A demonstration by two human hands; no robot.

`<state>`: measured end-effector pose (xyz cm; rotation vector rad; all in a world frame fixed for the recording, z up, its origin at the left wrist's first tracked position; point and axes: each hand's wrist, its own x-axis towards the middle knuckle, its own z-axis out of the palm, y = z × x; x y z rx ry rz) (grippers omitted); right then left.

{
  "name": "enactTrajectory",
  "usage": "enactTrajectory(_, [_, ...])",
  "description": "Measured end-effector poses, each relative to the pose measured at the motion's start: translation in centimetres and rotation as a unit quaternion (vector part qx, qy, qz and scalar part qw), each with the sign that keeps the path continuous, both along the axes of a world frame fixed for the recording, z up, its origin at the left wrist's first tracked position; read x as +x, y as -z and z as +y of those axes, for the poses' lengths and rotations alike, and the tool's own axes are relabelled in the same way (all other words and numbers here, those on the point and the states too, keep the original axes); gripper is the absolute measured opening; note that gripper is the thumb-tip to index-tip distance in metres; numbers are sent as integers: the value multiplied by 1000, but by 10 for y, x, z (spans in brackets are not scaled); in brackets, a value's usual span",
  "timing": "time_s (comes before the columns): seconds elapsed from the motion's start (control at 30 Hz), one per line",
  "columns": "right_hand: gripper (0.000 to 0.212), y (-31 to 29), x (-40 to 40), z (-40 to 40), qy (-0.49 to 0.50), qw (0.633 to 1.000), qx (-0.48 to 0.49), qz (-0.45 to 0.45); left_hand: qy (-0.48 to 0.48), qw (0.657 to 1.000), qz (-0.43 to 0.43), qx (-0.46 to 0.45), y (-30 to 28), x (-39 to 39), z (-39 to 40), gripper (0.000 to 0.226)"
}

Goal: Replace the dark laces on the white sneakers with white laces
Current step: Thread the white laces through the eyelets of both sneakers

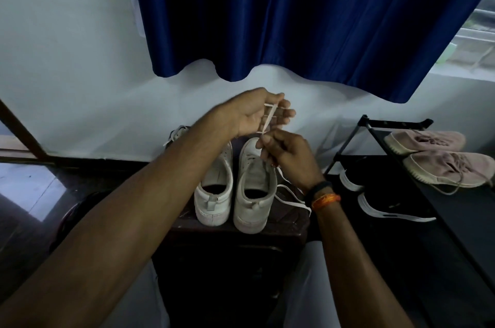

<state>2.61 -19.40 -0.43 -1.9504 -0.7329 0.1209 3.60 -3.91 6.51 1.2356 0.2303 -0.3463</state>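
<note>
Dark stool (227, 228): both hands hold white lace (269, 120), no writing legible.

Two white sneakers (235, 185) side by side, heels nearest; white lace (290, 195) trailing right.

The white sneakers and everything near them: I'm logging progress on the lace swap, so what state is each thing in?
Left white sneaker: upright on the dark stool, heel toward camera.
Right white sneaker: upright beside it, partly laced.
White flat lace: held by both hands, tail trailing right.
Left hand: raised, holding lace.
Right hand: pinching lace.
Blue curtain: hanging.
Pink sneakers: on black rack.
</note>
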Motion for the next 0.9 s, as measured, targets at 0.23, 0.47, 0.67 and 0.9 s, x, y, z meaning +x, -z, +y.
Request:
enactTrajectory(0.23, [22,31,-3,-11,61,995,-27,-72,-226,968,-93,-55,-57,16,48,28])
enactTrajectory(0.47, [25,43,-10,-6,113,989,-60,-76,-312,932,-164,84,-95,23,83,20])
enactTrajectory(0.67, [45,38,-17,-9,243,963,-105,-45,-268,819,-245,445,-69,15,85,23])
enactTrajectory(0.9, [34,39,-16,-14,280,955,-83,41,-73,608,-201,765,-11,3,57,29])
